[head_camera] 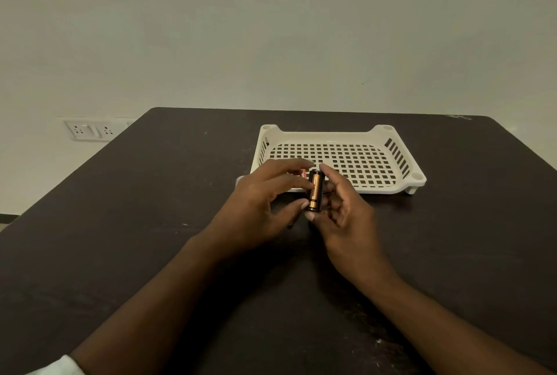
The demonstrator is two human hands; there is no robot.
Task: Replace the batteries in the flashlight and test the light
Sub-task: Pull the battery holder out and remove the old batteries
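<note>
Presently both hands, left hand (pixel 262 194) and right hand (pixel 343 209), pinch one copper-black battery (pixel 314 191) upright above the table (pixel 120 254), before the basket (pixel 391 190)

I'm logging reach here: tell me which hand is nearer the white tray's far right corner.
Right. The right hand sits at the tray's near edge; the left hand is farther left, beside the battery holder.

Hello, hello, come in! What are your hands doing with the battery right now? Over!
Both hands on the battery holder. Left hand pressing the battery in, right hand gripping the holder. White basket behind, nothing blocking.
</note>
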